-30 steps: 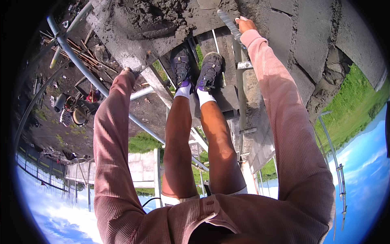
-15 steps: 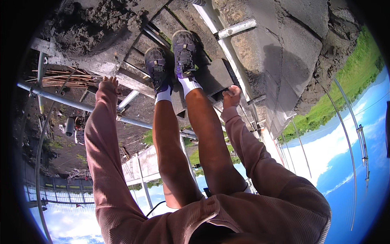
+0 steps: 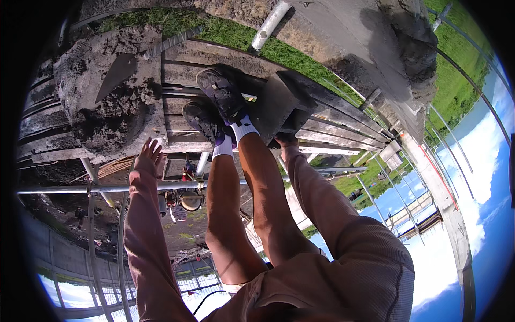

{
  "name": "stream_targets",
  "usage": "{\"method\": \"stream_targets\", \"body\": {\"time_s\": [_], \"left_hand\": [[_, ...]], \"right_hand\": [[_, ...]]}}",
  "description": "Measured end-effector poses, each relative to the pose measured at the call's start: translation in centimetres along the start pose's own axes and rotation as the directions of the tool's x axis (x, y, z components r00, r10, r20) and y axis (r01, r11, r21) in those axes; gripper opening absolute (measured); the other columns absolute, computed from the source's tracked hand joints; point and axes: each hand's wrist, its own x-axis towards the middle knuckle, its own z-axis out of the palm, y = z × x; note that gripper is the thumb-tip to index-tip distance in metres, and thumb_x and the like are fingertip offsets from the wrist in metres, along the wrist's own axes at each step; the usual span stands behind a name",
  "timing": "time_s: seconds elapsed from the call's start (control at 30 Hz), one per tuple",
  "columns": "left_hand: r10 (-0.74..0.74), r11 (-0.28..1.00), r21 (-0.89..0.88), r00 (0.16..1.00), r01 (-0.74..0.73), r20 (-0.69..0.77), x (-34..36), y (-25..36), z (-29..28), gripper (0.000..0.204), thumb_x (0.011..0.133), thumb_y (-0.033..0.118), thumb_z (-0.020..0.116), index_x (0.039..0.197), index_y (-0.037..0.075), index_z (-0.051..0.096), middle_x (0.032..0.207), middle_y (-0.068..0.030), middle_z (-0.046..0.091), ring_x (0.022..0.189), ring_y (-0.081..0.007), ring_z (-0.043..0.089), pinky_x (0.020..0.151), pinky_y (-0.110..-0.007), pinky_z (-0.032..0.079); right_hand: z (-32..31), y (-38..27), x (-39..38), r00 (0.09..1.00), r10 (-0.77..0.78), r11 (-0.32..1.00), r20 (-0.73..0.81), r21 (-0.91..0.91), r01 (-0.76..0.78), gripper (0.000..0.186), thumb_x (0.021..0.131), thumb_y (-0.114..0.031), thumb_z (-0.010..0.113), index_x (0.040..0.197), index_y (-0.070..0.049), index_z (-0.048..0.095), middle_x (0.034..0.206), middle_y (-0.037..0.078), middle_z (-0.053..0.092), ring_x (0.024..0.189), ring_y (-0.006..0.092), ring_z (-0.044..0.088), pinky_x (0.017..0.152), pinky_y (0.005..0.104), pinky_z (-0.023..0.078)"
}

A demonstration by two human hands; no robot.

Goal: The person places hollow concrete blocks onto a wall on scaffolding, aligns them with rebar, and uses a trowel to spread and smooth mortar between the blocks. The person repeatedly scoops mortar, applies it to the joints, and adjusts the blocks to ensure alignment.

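My right hand (image 3: 286,139) is at the near end of a dark grey hollow concrete block (image 3: 273,104), its fingers curled at the edge and partly hidden in shadow. The block rests on wooden planks, just right of my shoes. My left hand (image 3: 150,155) is held out with fingers spread and nothing in it, near the front edge of a mortar board (image 3: 153,115). Dark wet mortar (image 3: 118,126) is heaped on that board. A trowel (image 3: 117,75) with a pointed blade lies on the board beyond the heap.
My shoes (image 3: 217,94) stand on the scaffold planks (image 3: 185,53). A grey wall top (image 3: 359,37) runs along the far right, with a pale pipe (image 3: 270,26) beside it. A metal scaffold tube (image 3: 134,188) crosses on the near side, above ground far below.
The view has turned, bringing the trowel and more mortar into sight. My right hand has reached the concrete block from beside it. My left hand's fingers have spread.
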Motion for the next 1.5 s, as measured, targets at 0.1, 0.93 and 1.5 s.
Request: {"method": "stream_targets", "body": {"time_s": [0.1, 0.93, 1.5], "left_hand": [[0.007, 0.996, 0.086, 0.999, -0.004, -0.04, 0.4, 1.3, -1.1, 0.049, 0.106, 0.042, 0.031, 0.152, 0.026, 0.028, 0.159, 0.0015, 0.029, 0.146, -0.0227, 0.029, 0.119, -0.045, 0.022], [-0.069, 0.911, 0.203, 0.617, 0.359, -0.784, -22.4, -10.6, -28.9, 0.055, 0.1, 0.052, 0.045, 0.147, 0.025, 0.043, 0.106, -0.002, 0.054, 0.104, -0.0196, 0.05, 0.094, -0.043, 0.036], [-0.043, 0.992, 0.097, 0.932, 0.083, -0.359, -9.2, -33.0, 9.0, 0.055, 0.1, 0.033, 0.057, 0.15, 0.024, 0.037, 0.128, -0.0062, 0.059, 0.108, -0.0219, 0.062, 0.095, -0.043, 0.049]], "right_hand": [[-0.3, 1.3, 1.1, 0.988, 0.146, 0.96, -0.05, 0.247, -0.129, 0.038, 0.08, -0.005, 0.07, 0.117, -0.002, 0.062, 0.111, 0.007, 0.067, 0.098, 0.0217, 0.062, 0.083, 0.0385, 0.052], [-37.0, -8.8, 6.4, 0.983, -0.029, 0.331, -0.181, -0.93, -0.161, 0.045, 0.066, -0.032, 0.083, 0.102, -0.008, 0.074, 0.105, 0.018, 0.072, 0.105, 0.0342, 0.066, 0.092, 0.043, 0.053], [-51.0, 3.7, 21.8, 0.953, 0.282, 0.824, -0.107, -0.483, -0.298, 0.055, 0.075, -0.038, 0.075, 0.12, -0.008, 0.064, 0.115, 0.015, 0.069, 0.108, 0.0295, 0.065, 0.096, 0.0394, 0.049]]}}
